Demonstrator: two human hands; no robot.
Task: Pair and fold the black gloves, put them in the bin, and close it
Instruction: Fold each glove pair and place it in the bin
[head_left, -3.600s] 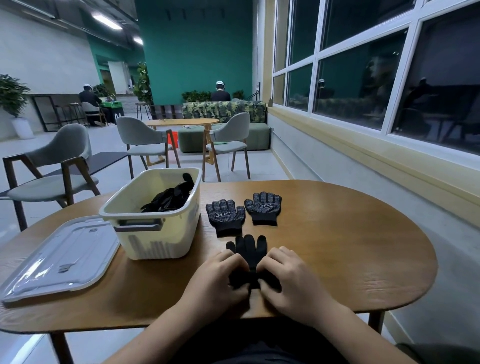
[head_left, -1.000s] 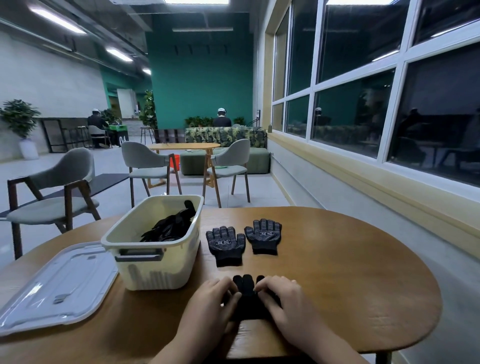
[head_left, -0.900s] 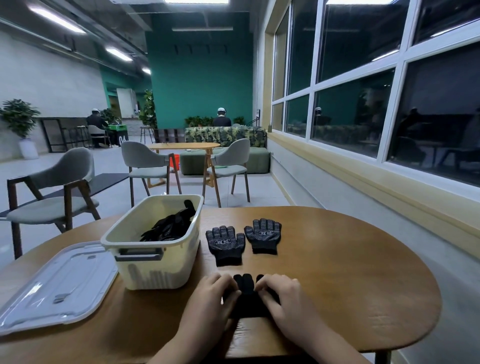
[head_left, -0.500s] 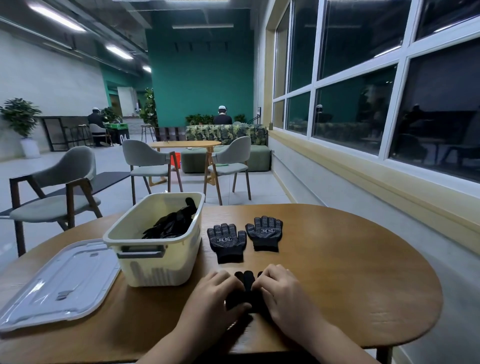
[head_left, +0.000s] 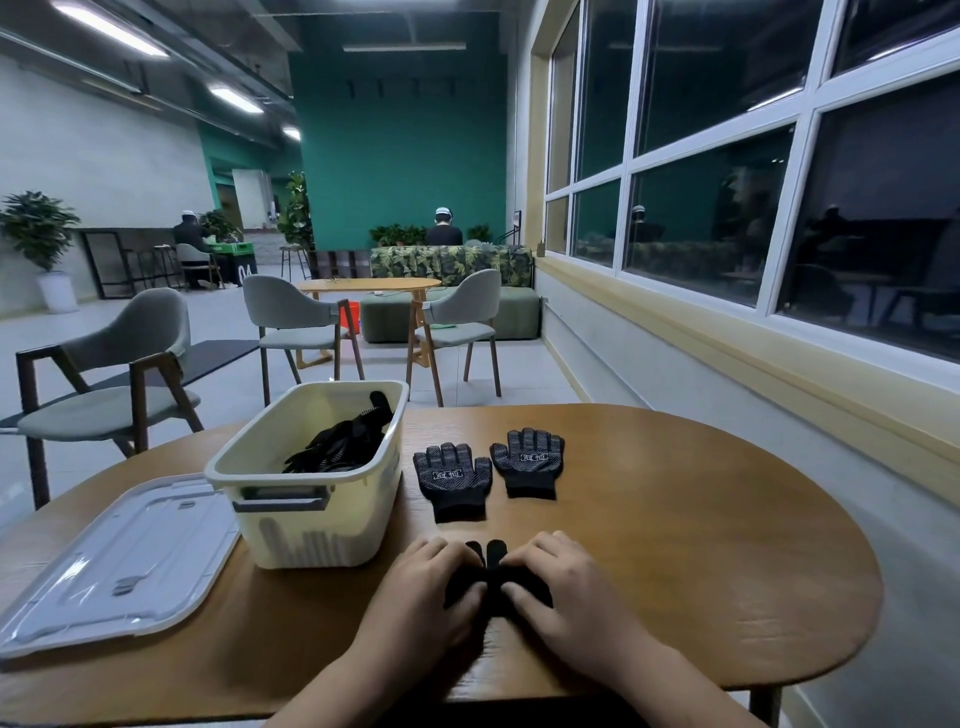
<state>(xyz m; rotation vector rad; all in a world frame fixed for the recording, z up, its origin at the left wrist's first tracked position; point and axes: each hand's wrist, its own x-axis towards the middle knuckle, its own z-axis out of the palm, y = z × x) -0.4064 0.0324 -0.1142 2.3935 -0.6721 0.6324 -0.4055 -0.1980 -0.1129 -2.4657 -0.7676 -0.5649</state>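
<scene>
Lower centre: left hand (head_left: 418, 590) and right hand (head_left: 569, 587), fingers (head_left: 545, 545) curled, grip stacked glove pair (head_left: 492, 571); loose grip could let fold spring open, layers misalign.

Left hand (head_left: 422, 592), right hand (head_left: 571, 592) grip gloves (head_left: 496, 550)

A: Round wooden table (head_left: 701, 545) up front, dark windows (head_left: 727, 208) running down the right side.
B: Grey armchair (head_left: 124, 364) on the left, and a pair of grey chairs (head_left: 291, 317) at an oval table (head_left: 374, 284) further back.
A: Beyond that, a leaf-print sofa (head_left: 452, 260) before the teal wall (head_left: 400, 156), with a seated person (head_left: 444, 231) behind it.
B: Potted plant (head_left: 39, 228), far left!
</scene>
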